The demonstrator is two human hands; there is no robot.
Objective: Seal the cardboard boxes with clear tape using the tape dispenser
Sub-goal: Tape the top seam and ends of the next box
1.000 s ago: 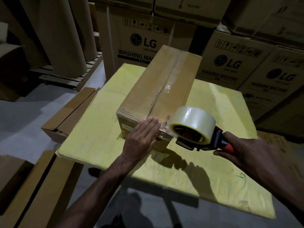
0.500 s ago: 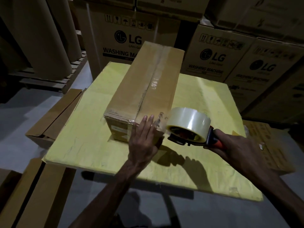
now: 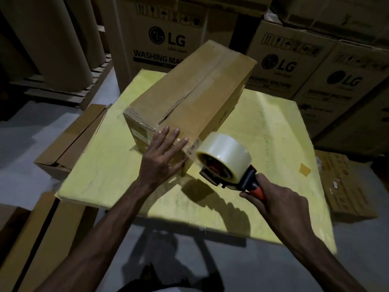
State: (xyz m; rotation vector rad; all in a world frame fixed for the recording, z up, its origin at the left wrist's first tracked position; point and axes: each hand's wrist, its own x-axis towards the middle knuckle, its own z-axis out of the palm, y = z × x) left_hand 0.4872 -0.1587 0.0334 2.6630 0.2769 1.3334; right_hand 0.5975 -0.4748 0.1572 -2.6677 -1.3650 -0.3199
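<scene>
1. A person leans over a yellow table [image 3: 273,127] where a long cardboard box [image 3: 189,98] lies, its length running from 7 o'clock to 1 o'clock across the tabletop.
2. The left hand [image 3: 162,161] lies flat on the box's near end, fingers straight and spread, pressing down and holding nothing.
3. The right hand [image 3: 275,205], at 4 o'clock in the view, has its fingers curled tight round the red handle of the dispenser [image 3: 242,182].
4. The dispenser's clear tape roll [image 3: 225,152] sits just beside the box's near right corner, with a short strip of tape reaching from the roll to that corner.
5. Glossy tape shows along the box's top seam.
6. Large cartons [image 3: 160,39] (printed "LG" and "Washing Machine") stand from 12 to 2 o'clock, brown paper rolls [image 3: 63,39] at 10 o'clock, and flattened cardboard [image 3: 69,144] on the floor at 9 o'clock.
</scene>
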